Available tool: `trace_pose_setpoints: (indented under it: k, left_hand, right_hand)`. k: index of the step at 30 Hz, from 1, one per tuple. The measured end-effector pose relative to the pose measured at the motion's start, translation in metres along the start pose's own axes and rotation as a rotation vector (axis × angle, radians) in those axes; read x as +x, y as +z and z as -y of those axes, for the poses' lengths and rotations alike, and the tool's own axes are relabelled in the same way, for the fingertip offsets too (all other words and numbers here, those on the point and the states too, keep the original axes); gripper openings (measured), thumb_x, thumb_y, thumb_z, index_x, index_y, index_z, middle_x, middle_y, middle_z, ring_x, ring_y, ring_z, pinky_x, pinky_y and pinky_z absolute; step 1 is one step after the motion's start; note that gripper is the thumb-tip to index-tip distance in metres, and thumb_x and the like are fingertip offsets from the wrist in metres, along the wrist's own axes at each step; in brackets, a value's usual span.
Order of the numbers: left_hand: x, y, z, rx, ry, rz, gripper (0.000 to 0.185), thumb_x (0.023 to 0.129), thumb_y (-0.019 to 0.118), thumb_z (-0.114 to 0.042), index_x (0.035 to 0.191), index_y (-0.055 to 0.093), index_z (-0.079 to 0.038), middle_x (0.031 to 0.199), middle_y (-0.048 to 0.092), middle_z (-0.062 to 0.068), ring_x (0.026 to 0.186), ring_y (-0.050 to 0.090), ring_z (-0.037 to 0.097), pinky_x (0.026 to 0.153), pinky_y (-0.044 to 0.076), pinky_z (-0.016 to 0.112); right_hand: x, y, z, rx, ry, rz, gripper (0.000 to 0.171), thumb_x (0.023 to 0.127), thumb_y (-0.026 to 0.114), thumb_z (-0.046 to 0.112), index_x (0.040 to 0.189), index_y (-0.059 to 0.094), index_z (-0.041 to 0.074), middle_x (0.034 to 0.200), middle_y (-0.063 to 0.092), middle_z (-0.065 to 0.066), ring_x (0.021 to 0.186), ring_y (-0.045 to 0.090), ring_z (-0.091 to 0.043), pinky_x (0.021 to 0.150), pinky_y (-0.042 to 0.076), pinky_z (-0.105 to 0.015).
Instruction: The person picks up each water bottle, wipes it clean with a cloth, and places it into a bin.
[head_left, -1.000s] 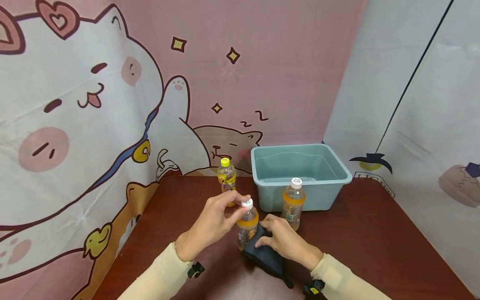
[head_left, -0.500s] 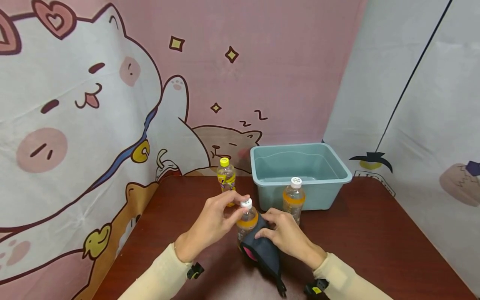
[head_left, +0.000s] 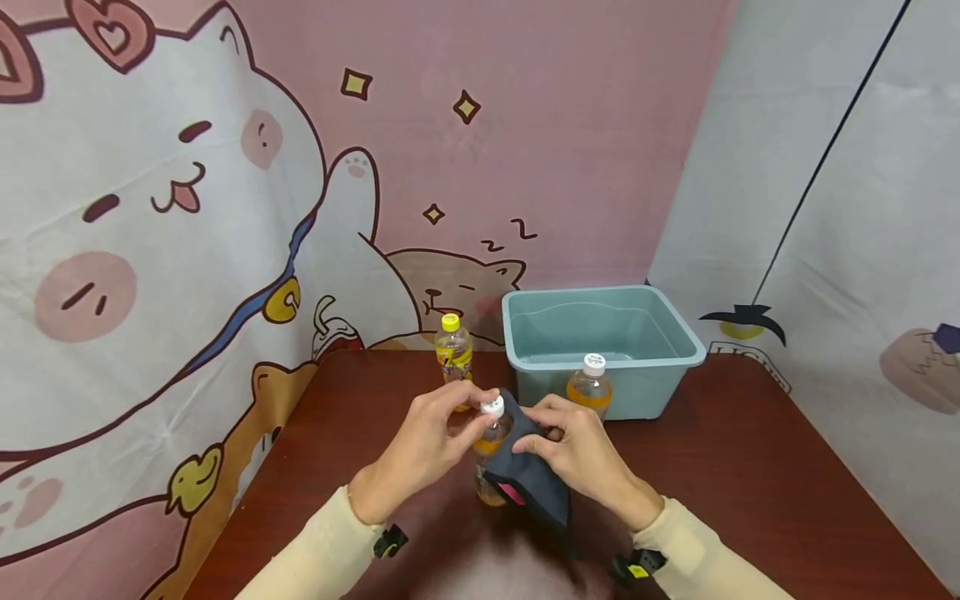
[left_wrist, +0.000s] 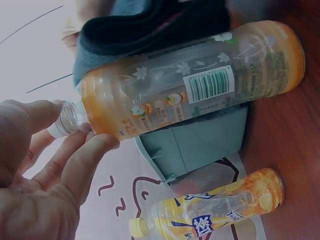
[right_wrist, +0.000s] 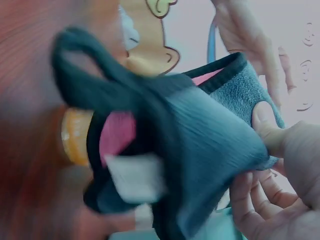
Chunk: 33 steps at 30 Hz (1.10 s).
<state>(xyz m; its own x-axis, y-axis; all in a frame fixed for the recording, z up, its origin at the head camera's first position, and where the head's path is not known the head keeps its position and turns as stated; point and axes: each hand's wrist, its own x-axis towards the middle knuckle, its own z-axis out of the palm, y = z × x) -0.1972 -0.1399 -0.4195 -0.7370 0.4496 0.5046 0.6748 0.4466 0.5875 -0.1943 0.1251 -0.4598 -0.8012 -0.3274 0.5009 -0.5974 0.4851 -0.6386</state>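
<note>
**Bottle gripped at the cap, dark cloth pressed to its side**

Seen at the middle of a dark red table (head_left: 750,467): an orange drink bottle (head_left: 491,454) with a white cap (head_left: 492,406), standing upright near the front edge. Pinched at the cap and neck by the fingertips of the left hand (head_left: 431,446), fingers curled narrowly around the top. Held against the bottle's right side by the right hand (head_left: 577,454): a dark blue cloth (head_left: 532,483) with a pink lining, bunched between thumb and curled fingers, its upper edge reaching up beside the cap. Standing just behind the right hand, a second orange bottle (head_left: 590,387), directly in front of a pale teal tub (head_left: 600,333). Further left, near the table's back edge, a yellow-capped bottle (head_left: 453,350). Hung behind everything, a pink cartoon-cat backdrop (head_left: 187,192).
</note>
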Motion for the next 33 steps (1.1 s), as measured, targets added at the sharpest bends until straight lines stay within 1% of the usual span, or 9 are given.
trace_pose_setpoints:
  k: [2, 6, 9, 12, 16, 20, 24, 28, 33]
  left_hand:
    - [0.000, 0.000, 0.000, 0.003, 0.000, 0.000, 0.027, 0.104, 0.090, -0.011, 0.128, 0.078, -0.014, 0.129, 0.083, 0.004, 0.111, 0.083, 0.016, 0.094, 0.070, 0.022]
    - [-0.001, 0.000, 0.000, -0.002, 0.001, -0.002, 0.027, 0.104, 0.089, -0.012, 0.129, 0.078, -0.014, 0.127, 0.082, 0.004, 0.108, 0.083, 0.016, 0.094, 0.071, 0.026]
    - [-0.001, 0.000, -0.001, -0.006, 0.001, -0.005, 0.028, 0.104, 0.089, -0.013, 0.129, 0.078, -0.014, 0.128, 0.082, 0.004, 0.109, 0.083, 0.017, 0.095, 0.072, 0.028]
    - [-0.001, 0.001, -0.001, -0.003, 0.008, -0.006, 0.027, 0.105, 0.089, -0.014, 0.129, 0.078, -0.015, 0.128, 0.082, 0.003, 0.108, 0.083, 0.016, 0.096, 0.071, 0.026]
    - [-0.002, 0.002, -0.001, 0.005, 0.019, -0.011, 0.026, 0.105, 0.089, -0.013, 0.128, 0.078, -0.015, 0.127, 0.082, 0.003, 0.106, 0.082, 0.013, 0.095, 0.071, 0.025]
    - [-0.004, 0.002, 0.000, -0.005, 0.009, -0.009, 0.026, 0.105, 0.089, -0.014, 0.128, 0.078, -0.016, 0.126, 0.082, 0.002, 0.105, 0.081, 0.012, 0.094, 0.069, 0.020]
    - [-0.003, 0.002, 0.000, -0.013, 0.010, -0.009, 0.025, 0.106, 0.088, -0.015, 0.128, 0.078, -0.016, 0.126, 0.082, 0.002, 0.104, 0.080, 0.013, 0.093, 0.069, 0.020]
    - [-0.002, 0.002, 0.000, -0.004, 0.022, -0.016, 0.025, 0.105, 0.089, -0.014, 0.128, 0.078, -0.015, 0.124, 0.082, 0.003, 0.101, 0.079, 0.013, 0.091, 0.072, 0.026]
    - [-0.001, 0.001, -0.001, -0.005, 0.012, -0.011, 0.026, 0.104, 0.090, -0.013, 0.128, 0.079, -0.015, 0.124, 0.082, 0.003, 0.101, 0.079, 0.013, 0.092, 0.073, 0.031]
  right_hand:
    - [0.004, -0.002, 0.005, -0.002, -0.014, -0.028, 0.049, 0.089, 0.102, 0.023, 0.134, 0.089, 0.011, 0.102, 0.076, 0.012, 0.077, 0.061, -0.001, 0.065, 0.058, -0.022]
    - [0.010, 0.000, 0.010, -0.004, -0.021, -0.051, 0.050, 0.088, 0.103, 0.025, 0.134, 0.089, 0.013, 0.101, 0.075, 0.011, 0.076, 0.059, -0.004, 0.065, 0.055, -0.022]
    - [0.009, 0.003, 0.010, -0.007, -0.020, -0.052, 0.050, 0.089, 0.103, 0.025, 0.135, 0.088, 0.012, 0.108, 0.076, 0.007, 0.081, 0.063, -0.006, 0.069, 0.059, -0.023]
    - [0.008, 0.005, 0.010, -0.014, -0.029, -0.050, 0.049, 0.090, 0.101, 0.024, 0.136, 0.088, 0.012, 0.120, 0.077, 0.001, 0.087, 0.069, -0.006, 0.074, 0.065, -0.025]
    - [0.008, 0.005, 0.011, -0.042, -0.056, -0.047, 0.047, 0.090, 0.101, 0.024, 0.134, 0.088, 0.011, 0.126, 0.079, -0.001, 0.088, 0.071, -0.005, 0.073, 0.066, -0.027]
    - [0.009, 0.004, 0.013, -0.073, -0.081, -0.057, 0.044, 0.089, 0.102, 0.024, 0.129, 0.090, 0.011, 0.120, 0.081, 0.000, 0.083, 0.068, -0.004, 0.070, 0.063, -0.024]
    - [0.010, 0.003, 0.014, -0.083, -0.091, -0.080, 0.041, 0.088, 0.103, 0.023, 0.125, 0.091, 0.011, 0.112, 0.082, 0.001, 0.080, 0.067, -0.003, 0.068, 0.061, -0.023]
    - [0.012, 0.001, 0.014, -0.085, -0.095, -0.089, 0.036, 0.088, 0.103, 0.022, 0.121, 0.092, 0.012, 0.105, 0.083, 0.003, 0.079, 0.067, -0.002, 0.067, 0.060, -0.022]
    - [0.015, -0.002, 0.014, -0.094, -0.104, -0.072, 0.030, 0.089, 0.103, 0.022, 0.116, 0.093, 0.013, 0.099, 0.082, 0.005, 0.076, 0.061, -0.001, 0.063, 0.054, -0.020]
